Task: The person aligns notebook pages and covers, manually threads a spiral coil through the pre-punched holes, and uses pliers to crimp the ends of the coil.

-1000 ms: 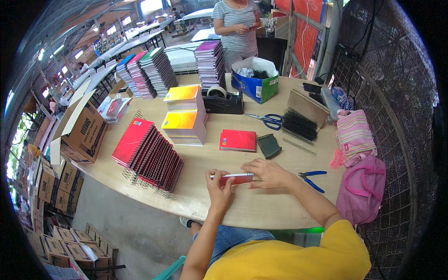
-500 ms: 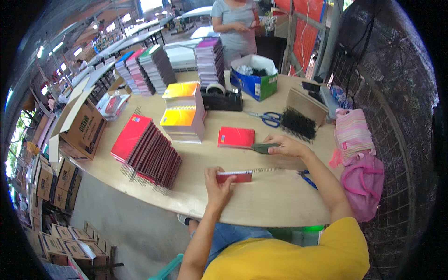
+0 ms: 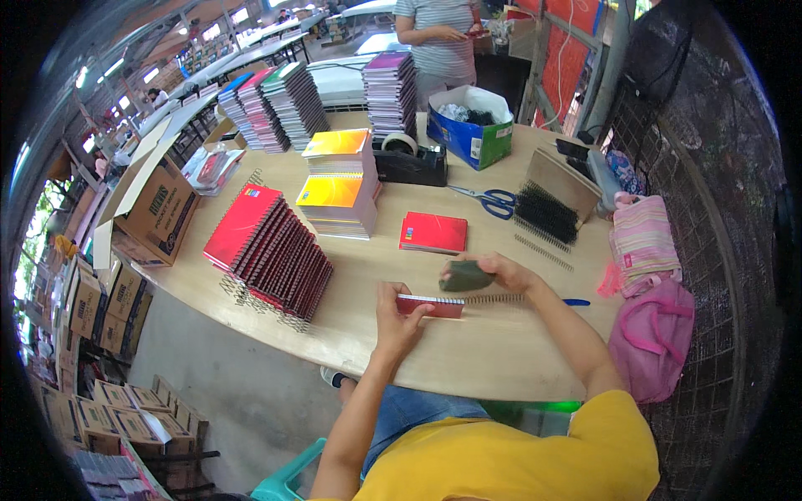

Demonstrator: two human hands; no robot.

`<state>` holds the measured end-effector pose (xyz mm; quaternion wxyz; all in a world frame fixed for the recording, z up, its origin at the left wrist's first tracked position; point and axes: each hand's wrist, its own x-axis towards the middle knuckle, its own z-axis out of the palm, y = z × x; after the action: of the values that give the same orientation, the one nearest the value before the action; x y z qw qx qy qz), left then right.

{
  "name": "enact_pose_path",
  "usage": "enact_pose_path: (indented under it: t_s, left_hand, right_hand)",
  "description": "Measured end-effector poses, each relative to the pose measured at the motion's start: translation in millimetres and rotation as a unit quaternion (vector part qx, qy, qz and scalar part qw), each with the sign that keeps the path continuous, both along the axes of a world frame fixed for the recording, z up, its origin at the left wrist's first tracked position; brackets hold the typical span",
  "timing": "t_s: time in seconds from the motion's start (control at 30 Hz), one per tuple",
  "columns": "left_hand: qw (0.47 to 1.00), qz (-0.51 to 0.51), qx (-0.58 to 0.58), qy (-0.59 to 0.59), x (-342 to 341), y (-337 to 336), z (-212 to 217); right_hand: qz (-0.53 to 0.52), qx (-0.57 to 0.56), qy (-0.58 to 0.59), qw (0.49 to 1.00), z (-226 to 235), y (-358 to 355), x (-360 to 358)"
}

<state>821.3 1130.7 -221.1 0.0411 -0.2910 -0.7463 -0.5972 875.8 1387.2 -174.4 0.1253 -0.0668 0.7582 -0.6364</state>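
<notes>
My left hand [image 3: 399, 321] grips a small red notebook [image 3: 443, 307], stood on its long edge with its punched white edge upward. From that notebook's right end a thin dark wire coil [image 3: 497, 298] sticks out toward my right forearm. My right hand [image 3: 508, 274] is closed around a dark green, block-like object [image 3: 466, 276] whose kind I cannot make out, just above the coil. Beyond it lies another red notebook [image 3: 433, 232], flat on the table. A blue handle [image 3: 576, 301] shows beside my right forearm; the rest is hidden.
Coil-bound red notebooks [image 3: 271, 250] are piled at left, behind them yellow-covered ones [image 3: 338, 196]. Farther back are a tape dispenser [image 3: 409, 163], scissors [image 3: 493, 201], loose black coils [image 3: 545, 213] and a blue-green box [image 3: 468, 138]. A pink bag [image 3: 652, 342] lies right. Another person stands beyond the table.
My right hand has brought the dark green object away from the flat notebook, toward me and slightly left, over the coil. My left hand keeps its grip. The whole view has shifted slightly.
</notes>
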Motion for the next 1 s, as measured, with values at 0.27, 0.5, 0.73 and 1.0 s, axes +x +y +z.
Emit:
enact_pose_path:
  t_s: [0.27, 0.5, 0.73, 1.0]
  left_hand:
    - [0.998, -0.014, 0.021, -0.049, 1, 2, -3]
    - [0.998, -0.034, 0.004, -0.046, -2, 2, -10]
    - [0.999, -0.002, 0.043, -0.011, 4, 4, 8]
    - [0.942, -0.14, 0.151, -0.265, -25, -30, -22]
  right_hand:
    - [-0.003, 0.02, 0.003, 1.0, 15, -19, 3]
    - [0.036, 0.269, 0.123, 0.955, 13, -33, -8]
    - [-0.028, 0.361, 0.134, 0.922, 10, -40, -16]
    - [-0.053, 0.181, 0.047, 0.981, 14, -46, -15]
